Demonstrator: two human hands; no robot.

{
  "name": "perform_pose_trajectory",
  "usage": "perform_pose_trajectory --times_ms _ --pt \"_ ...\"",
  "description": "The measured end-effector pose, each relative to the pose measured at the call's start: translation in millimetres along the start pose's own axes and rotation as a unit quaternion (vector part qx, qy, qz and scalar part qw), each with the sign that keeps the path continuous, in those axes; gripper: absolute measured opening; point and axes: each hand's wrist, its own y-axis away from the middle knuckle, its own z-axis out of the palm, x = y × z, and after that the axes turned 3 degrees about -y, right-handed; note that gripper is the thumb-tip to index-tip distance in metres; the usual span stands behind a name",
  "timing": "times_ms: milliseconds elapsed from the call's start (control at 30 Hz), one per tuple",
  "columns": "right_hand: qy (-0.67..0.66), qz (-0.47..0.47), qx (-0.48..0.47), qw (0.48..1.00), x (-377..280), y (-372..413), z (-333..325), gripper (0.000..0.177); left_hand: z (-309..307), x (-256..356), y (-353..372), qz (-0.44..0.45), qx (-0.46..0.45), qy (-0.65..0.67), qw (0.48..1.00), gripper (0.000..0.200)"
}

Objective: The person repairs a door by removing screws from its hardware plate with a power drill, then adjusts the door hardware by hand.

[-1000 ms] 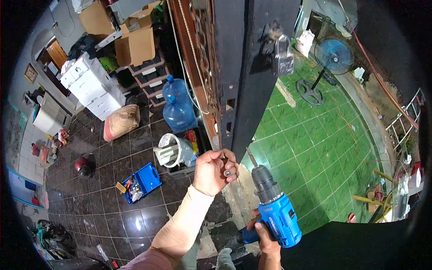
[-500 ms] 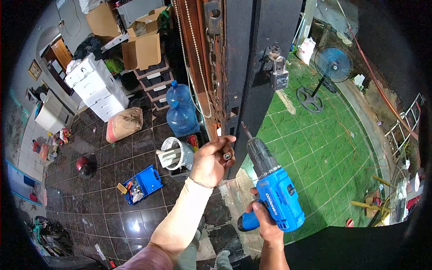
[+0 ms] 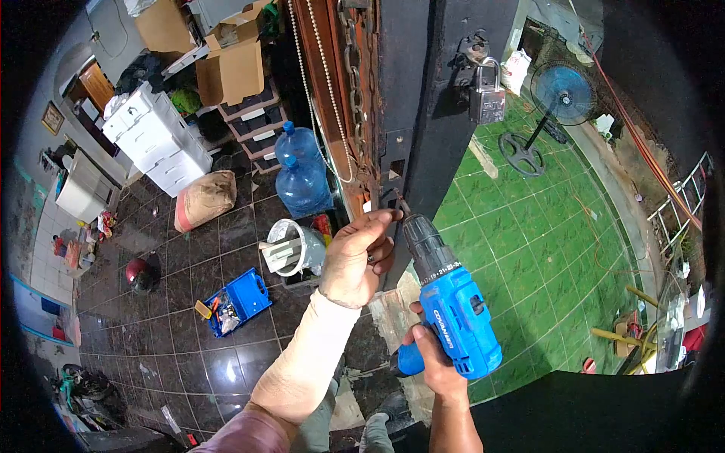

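My right hand [image 3: 438, 366] is wrapped around the handle of a blue cordless drill [image 3: 462, 325], which is tilted up and to the left. Its bit [image 3: 403, 205] points at the edge of a dark door [image 3: 434, 113], just below a square cutout [image 3: 395, 170]. Beside the bit, my left hand [image 3: 359, 257] is closed in a pinch against the door edge. Whatever the thumb and forefinger grip is too small to make out. On the door's face hangs a steel padlock [image 3: 487, 102].
To the left, a blue toolbox [image 3: 245, 298] lies open on dark tiles, near a white bucket [image 3: 306, 257] and blue water jugs [image 3: 298, 185]. A bead chain [image 3: 332, 83] hangs beside the frame. Right of the door, a fan [image 3: 563, 94] stands on green tiles.
The drill has shifted left and slightly up, bringing its bit close to my left fingertips. My left fingers have reached right to the door edge. The camera view has shifted a little.
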Motion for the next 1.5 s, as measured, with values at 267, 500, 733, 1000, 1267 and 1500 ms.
perform_pose_trajectory --times_ms 267,500,733,1000,1267,1500 --pt "0.016 -0.007 0.001 1.000 4.8 -0.7 2.5 0.034 19.6 7.2 -9.2 -0.023 0.075 -0.009 0.997 0.017" --pt "-0.005 0.006 0.010 1.000 4.3 -2.2 4.3 0.034 25.1 4.4 -9.8 -0.022 0.102 -0.023 0.994 0.017" --pt "0.114 -0.055 0.015 0.992 25.8 -1.2 -8.4 0.032 27.3 6.5 -12.6 -0.034 0.113 -0.011 0.993 0.022" --pt "-0.096 0.069 0.028 0.993 -7.5 -6.1 12.1 0.020 20.2 8.2 -14.9 -0.043 0.060 0.034 0.997 0.028" --pt "0.001 0.015 0.044 0.999 7.1 -3.7 9.4 0.023 23.2 9.5 -14.1 -0.056 0.094 0.034 0.993 0.031" --pt "0.218 -0.049 0.018 0.974 29.1 0.9 -8.8 0.037 20.8 13.1 -9.9 -0.056 0.061 0.023 0.996 0.030"
